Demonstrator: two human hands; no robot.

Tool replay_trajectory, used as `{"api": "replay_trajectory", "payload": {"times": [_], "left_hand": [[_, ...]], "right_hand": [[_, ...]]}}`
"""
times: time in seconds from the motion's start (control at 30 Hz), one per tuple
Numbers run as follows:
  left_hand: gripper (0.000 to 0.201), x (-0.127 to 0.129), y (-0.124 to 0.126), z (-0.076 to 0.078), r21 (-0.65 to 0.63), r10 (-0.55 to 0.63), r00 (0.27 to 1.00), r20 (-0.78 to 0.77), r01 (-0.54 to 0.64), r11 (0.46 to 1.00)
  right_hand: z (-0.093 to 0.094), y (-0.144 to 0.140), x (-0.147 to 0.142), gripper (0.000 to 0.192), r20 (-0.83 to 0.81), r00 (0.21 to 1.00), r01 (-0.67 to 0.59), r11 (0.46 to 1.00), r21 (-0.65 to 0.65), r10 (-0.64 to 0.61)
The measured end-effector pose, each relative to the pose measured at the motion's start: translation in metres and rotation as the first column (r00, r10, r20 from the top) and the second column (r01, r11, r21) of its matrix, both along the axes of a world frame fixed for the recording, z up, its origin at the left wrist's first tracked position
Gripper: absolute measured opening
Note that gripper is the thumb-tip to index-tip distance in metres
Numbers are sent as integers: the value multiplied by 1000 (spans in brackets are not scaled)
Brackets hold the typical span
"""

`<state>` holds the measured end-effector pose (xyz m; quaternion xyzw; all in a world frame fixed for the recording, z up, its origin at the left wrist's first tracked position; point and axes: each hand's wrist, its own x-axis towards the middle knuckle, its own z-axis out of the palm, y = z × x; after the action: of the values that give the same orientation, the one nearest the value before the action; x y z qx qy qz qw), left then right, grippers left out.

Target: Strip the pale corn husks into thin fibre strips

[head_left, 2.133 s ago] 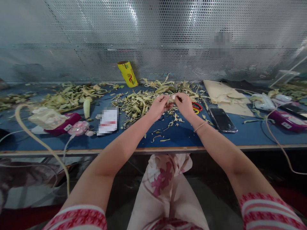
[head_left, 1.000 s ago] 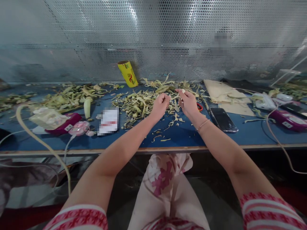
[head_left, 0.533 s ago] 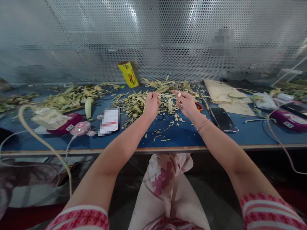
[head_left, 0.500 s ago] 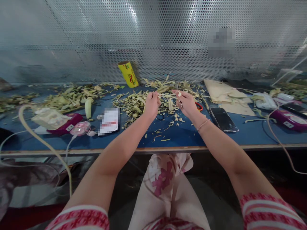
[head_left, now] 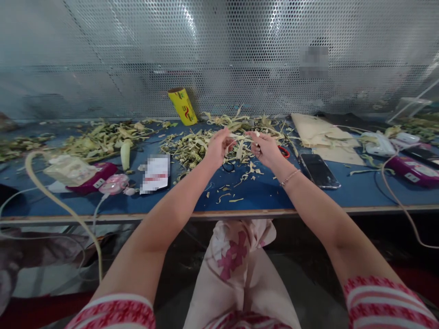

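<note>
Over a heap of dried, pale green plant pieces [head_left: 190,150], my two hands work close together. My left hand [head_left: 218,148] has its fingers curled in a pinch at one end of a pale dried plant strip [head_left: 239,136]. At the strip's other end, my right hand [head_left: 265,148] pinches with thumb and forefinger, its other fingers bent. A small pale patch shows at the right fingertips; I cannot tell what it is. Beside the right hand lies a red loop-shaped handle [head_left: 284,151]. A thin black loop [head_left: 228,167] rests below the left hand.
A smartphone [head_left: 318,171] and flat brown cardboard [head_left: 318,132] lie to the right. On the left are a blurred white card [head_left: 156,174], a purple device [head_left: 91,180] and another plant heap [head_left: 103,139]. A yellow tube [head_left: 183,107] leans against the perforated metal wall [head_left: 233,50].
My left hand has turned and its fingers have loosened somewhat. A pale strip now shows between the hands. The right hand has hardly moved.
</note>
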<state>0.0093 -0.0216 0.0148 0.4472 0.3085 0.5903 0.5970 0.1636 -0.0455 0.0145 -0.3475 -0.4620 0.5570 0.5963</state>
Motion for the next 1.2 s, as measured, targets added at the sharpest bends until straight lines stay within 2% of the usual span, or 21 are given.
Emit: {"api": "replay_trajectory", "payload": {"times": [0.13, 0.27, 0.43, 0.53, 0.6, 0.7, 0.77, 0.9, 1.2], "left_hand": [[35, 3, -7, 5, -110, -141, 990, 27, 143, 984], [25, 8, -10, 2, -99, -155, 988, 26, 157, 983], [19, 10, -10, -4, -26, -119, 990, -77, 117, 993], [22, 12, -11, -4, 25, -89, 977, -192, 96, 995], [24, 13, -13, -4, 54, -83, 969, -235, 98, 994], [24, 15, -16, -3, 49, -91, 972, -218, 104, 993], [24, 16, -17, -2, 15, -98, 978, -187, 103, 995], [28, 16, -17, 0, -23, -85, 984, -159, 82, 996], [24, 11, -3, -8, 64, 80, 984, -158, -71, 995]], "right_hand": [[0, 0, 0, 18, -4, 1000, 11, 1000, -3, -11], [2, 0, -1, 18, 12, 998, 62, 998, 1, -62], [-3, 2, -4, 24, 107, 989, 99, 995, 24, -102], [-10, 7, -4, 32, 251, 957, 115, 986, 124, -143], [-13, 10, -3, 35, 368, 904, 139, 963, 229, -218], [-16, 12, -2, 40, 488, 810, 133, 912, 387, -325], [-16, 12, -2, 43, 508, 781, 124, 888, 442, -362], [-14, 9, -4, 44, 470, 797, 151, 878, 454, -380], [-9, 2, -7, 50, 384, 886, 110, 921, 373, -262]]}}
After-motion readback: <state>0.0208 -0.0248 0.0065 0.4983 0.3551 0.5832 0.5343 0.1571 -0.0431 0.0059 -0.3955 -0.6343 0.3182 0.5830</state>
